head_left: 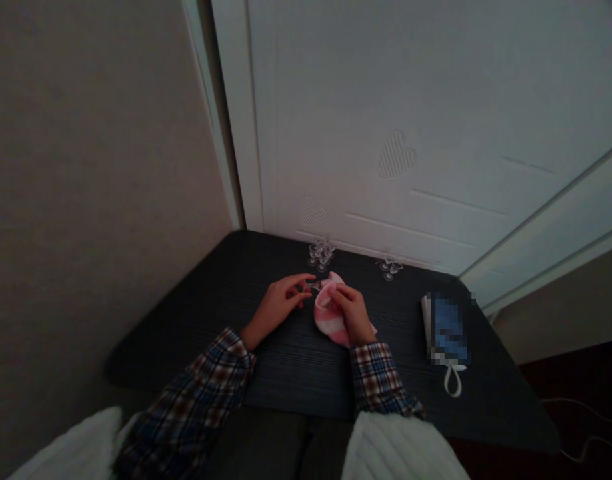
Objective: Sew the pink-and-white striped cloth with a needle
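The small glass (312, 285) is between the hands, over the middle of the tabletop (196, 313). The left hand (283, 297) has its grip nearly closed, fingertips lightly on the glass; the right hand's (350, 310) grip pinches the pink-and-white cloth (331, 323) against it. A twist of the cloth could pull the glass from that light hold, or strain it if it is brittle. A forward knuckle or trailing cloth could topple the left cluster of glasses (321, 253), near the far edge; the right cluster (389, 267) sits farther off. Open room lies toward the left corners; a blue item (450, 330) occupies the right side.
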`<state>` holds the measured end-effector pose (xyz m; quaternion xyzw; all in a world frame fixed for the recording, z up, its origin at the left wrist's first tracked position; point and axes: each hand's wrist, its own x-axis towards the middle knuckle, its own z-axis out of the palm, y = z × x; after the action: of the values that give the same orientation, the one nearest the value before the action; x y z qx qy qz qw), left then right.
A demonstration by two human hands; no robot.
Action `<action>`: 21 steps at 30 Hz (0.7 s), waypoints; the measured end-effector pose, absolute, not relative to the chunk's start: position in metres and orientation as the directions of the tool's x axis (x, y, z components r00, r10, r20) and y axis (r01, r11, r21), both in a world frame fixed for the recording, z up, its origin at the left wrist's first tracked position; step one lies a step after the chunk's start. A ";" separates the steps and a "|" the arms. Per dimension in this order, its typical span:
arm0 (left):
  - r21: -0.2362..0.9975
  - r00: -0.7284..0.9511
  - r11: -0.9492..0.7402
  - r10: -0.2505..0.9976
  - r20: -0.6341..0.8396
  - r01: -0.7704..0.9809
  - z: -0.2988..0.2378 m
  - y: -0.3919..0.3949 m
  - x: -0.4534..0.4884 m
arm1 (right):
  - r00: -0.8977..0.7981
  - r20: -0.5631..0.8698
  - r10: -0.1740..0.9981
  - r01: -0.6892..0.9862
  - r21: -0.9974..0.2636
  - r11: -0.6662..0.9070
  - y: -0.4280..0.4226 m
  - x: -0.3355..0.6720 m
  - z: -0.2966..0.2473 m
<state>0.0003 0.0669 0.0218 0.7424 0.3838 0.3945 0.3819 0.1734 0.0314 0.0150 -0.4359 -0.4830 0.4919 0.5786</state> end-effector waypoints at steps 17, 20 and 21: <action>0.846 0.375 -0.443 0.869 0.323 0.296 0.024 0.066 -0.001 | 0.048 0.127 0.991 -0.112 -0.985 0.132 0.028 0.172 0.023; 0.850 0.349 -0.437 0.877 0.330 0.294 0.025 0.066 -0.002 | 0.028 0.127 0.992 -0.069 -0.989 0.128 0.027 0.173 0.024; 0.854 0.345 -0.428 0.881 0.322 0.295 0.025 0.066 -0.002 | 0.025 0.122 0.992 -0.057 -0.991 0.123 0.027 0.173 0.024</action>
<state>-0.0019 0.0661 0.0247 0.7385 0.3984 0.4106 0.3568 0.1732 0.0267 0.0238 -0.4589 -0.5095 0.4775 0.5494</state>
